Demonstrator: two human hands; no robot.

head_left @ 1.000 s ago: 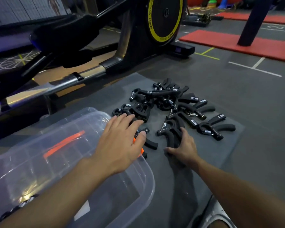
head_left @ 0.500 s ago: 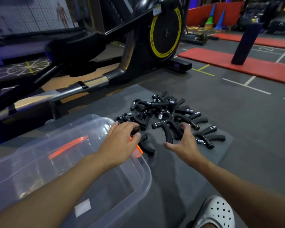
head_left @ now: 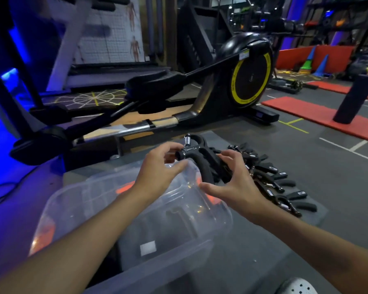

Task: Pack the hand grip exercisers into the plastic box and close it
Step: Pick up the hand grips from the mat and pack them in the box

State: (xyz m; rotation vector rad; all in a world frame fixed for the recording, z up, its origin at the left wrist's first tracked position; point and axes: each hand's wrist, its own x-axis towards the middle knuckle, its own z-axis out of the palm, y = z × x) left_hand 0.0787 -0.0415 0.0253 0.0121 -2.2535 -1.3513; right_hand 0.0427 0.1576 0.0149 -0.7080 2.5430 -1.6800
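I am pinching one hand grip exerciser (head_left: 202,158) between left hand (head_left: 157,168) and right hand (head_left: 232,179), fingers curled, holding it above the plastic box (head_left: 123,213) far rim for dropping in.

Both hands up: left hand (head_left: 157,166) and right hand (head_left: 234,183) grasp one black exerciser (head_left: 202,158) above the clear box (head_left: 136,219).

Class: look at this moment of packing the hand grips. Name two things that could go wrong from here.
The black spring-loaded hand grip exerciser is held only by fingertips of the left hand and right hand; it might slip. It hangs near the rim of the clear plastic storage box, so it could drop outside.
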